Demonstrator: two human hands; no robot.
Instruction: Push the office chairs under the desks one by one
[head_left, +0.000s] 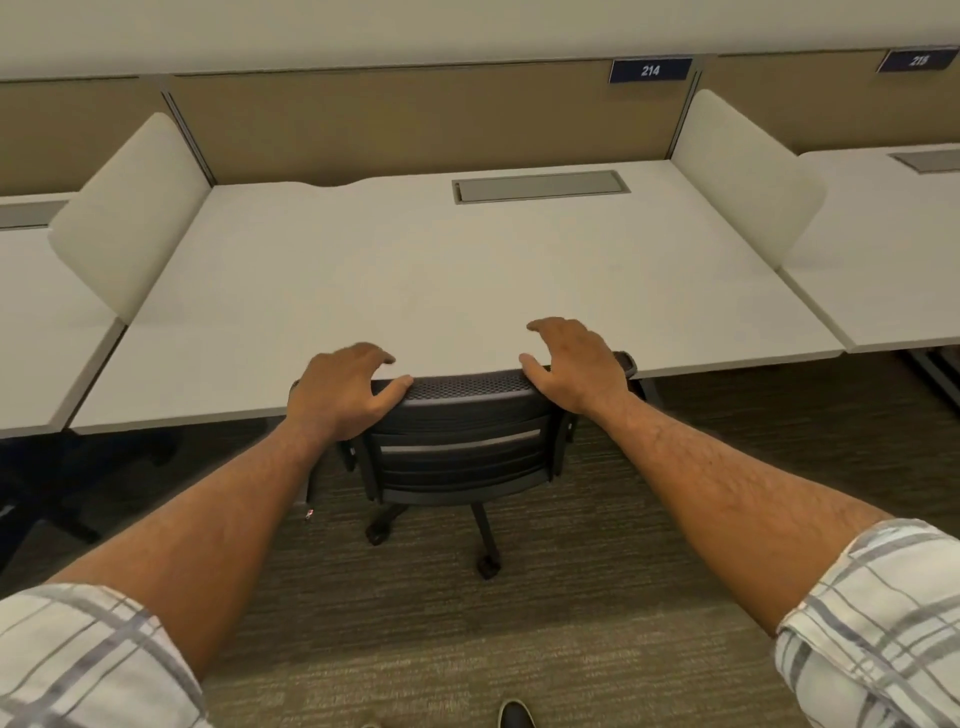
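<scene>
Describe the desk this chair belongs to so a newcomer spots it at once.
A tan partition backs a row of white desks split by cream screens. The desk is the middle one, with the black chair at its front edge under the left hand and right hand. Its blue sign reads 214; the right neighbour's sign reads 215.

The single camera sits on the person's head, looking forward and steeply down. It squarely faces the white worktop (415, 270), with the tan partition (389, 119) across the top of the frame and the carpet (571, 623) along the bottom. The view is close: both forearms enter from the lower corners, and the left hand (343, 387) and right hand (574, 369) sit mid-frame at the chair (462, 415) back. The wide lens bows straight edges and takes in neighbouring desks (893, 249) on either side, and a shoe (516, 714) tip at the bottom edge.
</scene>
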